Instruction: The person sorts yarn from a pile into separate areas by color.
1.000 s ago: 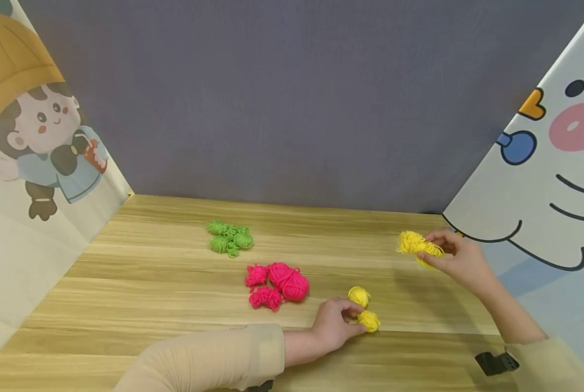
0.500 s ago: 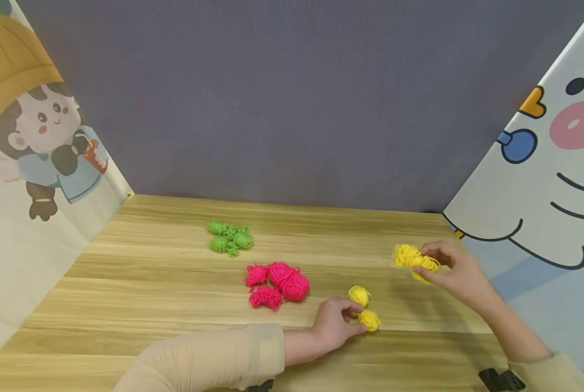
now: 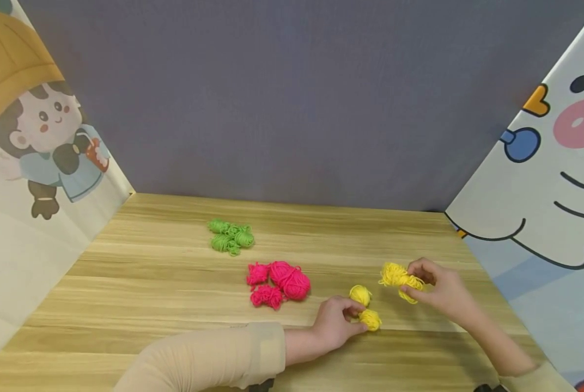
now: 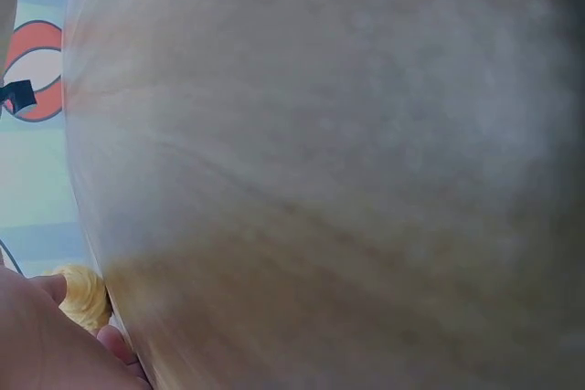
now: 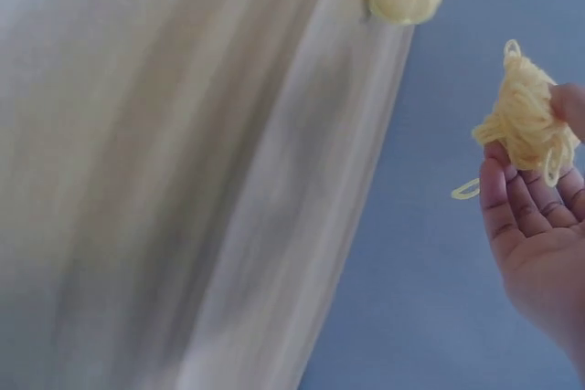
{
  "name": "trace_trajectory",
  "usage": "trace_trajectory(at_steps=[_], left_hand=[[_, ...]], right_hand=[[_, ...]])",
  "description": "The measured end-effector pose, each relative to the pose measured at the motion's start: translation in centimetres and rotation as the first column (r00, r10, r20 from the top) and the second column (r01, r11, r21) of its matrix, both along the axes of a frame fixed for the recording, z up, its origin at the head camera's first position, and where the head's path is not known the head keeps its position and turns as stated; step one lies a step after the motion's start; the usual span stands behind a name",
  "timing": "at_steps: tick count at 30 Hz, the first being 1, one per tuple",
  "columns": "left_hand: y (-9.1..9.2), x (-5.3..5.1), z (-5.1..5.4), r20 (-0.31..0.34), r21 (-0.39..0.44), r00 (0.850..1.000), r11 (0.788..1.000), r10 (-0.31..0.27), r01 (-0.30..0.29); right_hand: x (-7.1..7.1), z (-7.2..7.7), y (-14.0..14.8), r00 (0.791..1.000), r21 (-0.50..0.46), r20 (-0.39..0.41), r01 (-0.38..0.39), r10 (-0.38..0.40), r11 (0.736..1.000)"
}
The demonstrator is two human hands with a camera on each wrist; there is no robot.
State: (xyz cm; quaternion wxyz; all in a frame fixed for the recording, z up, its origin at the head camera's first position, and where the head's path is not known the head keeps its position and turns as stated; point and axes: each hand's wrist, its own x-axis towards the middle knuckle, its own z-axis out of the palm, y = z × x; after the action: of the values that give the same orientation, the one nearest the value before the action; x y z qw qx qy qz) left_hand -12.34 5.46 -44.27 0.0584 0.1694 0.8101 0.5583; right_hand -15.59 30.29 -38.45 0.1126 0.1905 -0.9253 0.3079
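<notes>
In the head view my left hand [image 3: 335, 325] rests low on the table, thumb and fingers pinching a small yellow yarn ball [image 3: 370, 320]. A second yellow yarn ball [image 3: 360, 295] sits just behind it. To the right, my right hand [image 3: 441, 291] grips a loose, tangled yellow yarn bundle [image 3: 397, 276] above the tabletop. The right wrist view shows this bundle [image 5: 526, 121] between thumb and fingers, a loop dangling. At the edge of the left wrist view, the pinched ball [image 4: 84, 299] appears partly covered by the hand.
Pink yarn balls [image 3: 289, 280] lie clustered left of the left hand. Farther back is a group of green yarn balls [image 3: 230, 237]. A grey panel [image 3: 282, 109] closes off the back of the wooden table [image 3: 150, 272], with printed cartoon panels on both sides.
My right hand has brought the yellow yarn bundle leftward and nearer, toward the two yellow balls. The left hand keeps its place on its ball.
</notes>
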Motion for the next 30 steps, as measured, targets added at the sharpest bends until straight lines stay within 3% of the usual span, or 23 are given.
trace_trajectory(at_steps=[8,17,30], left_hand=[[0.0,0.0,0.1,-0.016,-0.011,1.000,1.000,0.004,-0.004],[0.1,0.0,0.0,-0.008,-0.009,1.000,1.000,0.011,-0.011],[0.1,-0.1,0.1,0.012,0.002,1.000,1.000,0.005,-0.005]], right_hand=[[0.1,-1.8,-0.5,1.000,0.064,0.027,0.015,-0.017,0.998],[0.2,-2.7,-1.5,0.997,0.136,0.043,0.051,-0.058,0.989],[-0.1,-4.0,-2.3,0.991,0.151,0.136,-0.020,0.000,0.988]])
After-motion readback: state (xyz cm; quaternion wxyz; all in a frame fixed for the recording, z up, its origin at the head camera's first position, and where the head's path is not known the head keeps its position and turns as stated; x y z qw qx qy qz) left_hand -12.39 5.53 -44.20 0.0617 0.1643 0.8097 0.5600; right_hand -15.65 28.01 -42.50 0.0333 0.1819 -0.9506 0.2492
